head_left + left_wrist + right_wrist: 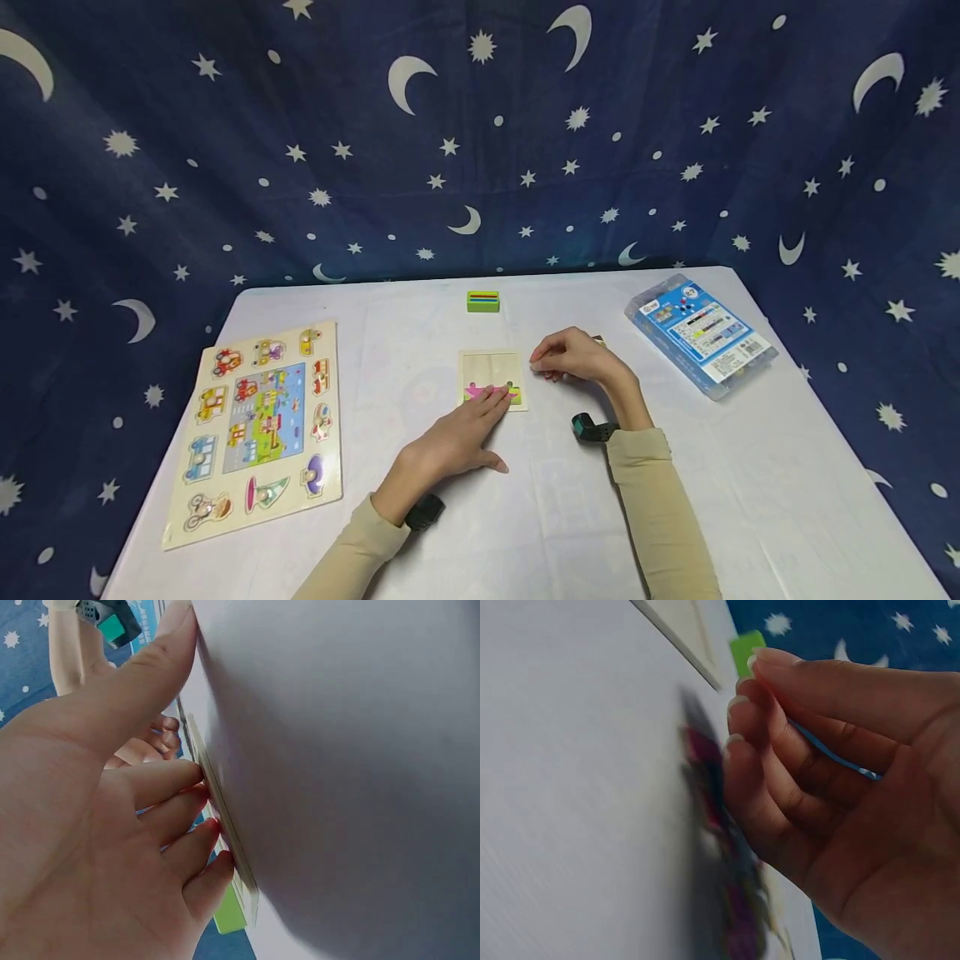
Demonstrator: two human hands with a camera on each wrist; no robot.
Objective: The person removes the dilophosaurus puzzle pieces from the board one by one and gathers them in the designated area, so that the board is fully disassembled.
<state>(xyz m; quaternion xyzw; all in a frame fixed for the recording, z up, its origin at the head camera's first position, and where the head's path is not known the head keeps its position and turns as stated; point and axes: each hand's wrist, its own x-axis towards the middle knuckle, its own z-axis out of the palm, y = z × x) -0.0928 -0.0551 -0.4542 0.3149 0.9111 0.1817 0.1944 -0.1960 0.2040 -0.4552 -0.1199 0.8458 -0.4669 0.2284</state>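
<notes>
A small square wooden puzzle tray (463, 367) lies at the middle of the table. Pink and green pieces (514, 398) fill its near part, while its far part shows bare wood. My left hand (453, 442) rests its straight fingertips on those pieces, thumb spread out over the cloth. To the right of the tray, my right hand (581, 357) hovers low with its fingers loosely bent. No object shows between its thumb and fingers. Under it lie several loose coloured pieces (742, 922), blurred in the right wrist view and mostly hidden by the hand from the head.
A large wooden vehicle puzzle board (327, 417) lies on the left. Behind the tray stands a green block (483, 305) with coloured stripes. At the back right is a clear plastic case (705, 337) with a blue label. A star-patterned curtain (510, 167) hangs behind the table.
</notes>
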